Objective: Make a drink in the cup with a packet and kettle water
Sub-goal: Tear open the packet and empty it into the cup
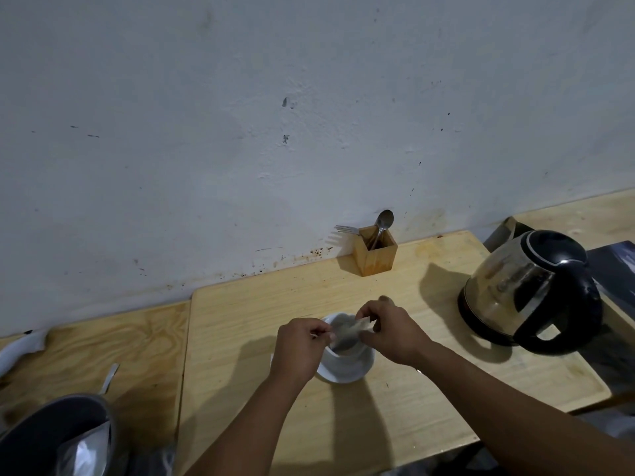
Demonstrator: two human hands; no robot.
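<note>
While both hands met above the white cup (347, 352), a small pale packet (354, 329) was stretched between them, tilted across the cup's mouth. The left hand (302, 345) was closed in a pinch on the packet's lower left end, and the right hand (391, 333) pinched the upper right end between thumb and fingers. The picture was too soft there to tell whether the packet was already torn open. The cup sat on a white saucer (347, 372), which rested on the pale wooden counter (261, 304), roughly at its middle. What lay inside the cup looked dark, though the hands hid most of it.

To the right, well apart from the cup, a glass electric kettle (529, 293) with a black lid and handle stood upright on the counter. Against the stained white wall (240, 132) at the back, a square wooden holder (376, 252) held a spoon (383, 223) and a fork (347, 230), both leaning. At the lower left, on a darker plywood surface, a grey bowl (51, 438) held a silvery foil pouch (86, 455), and a metal utensil handle (110, 376) lay just beyond it.
</note>
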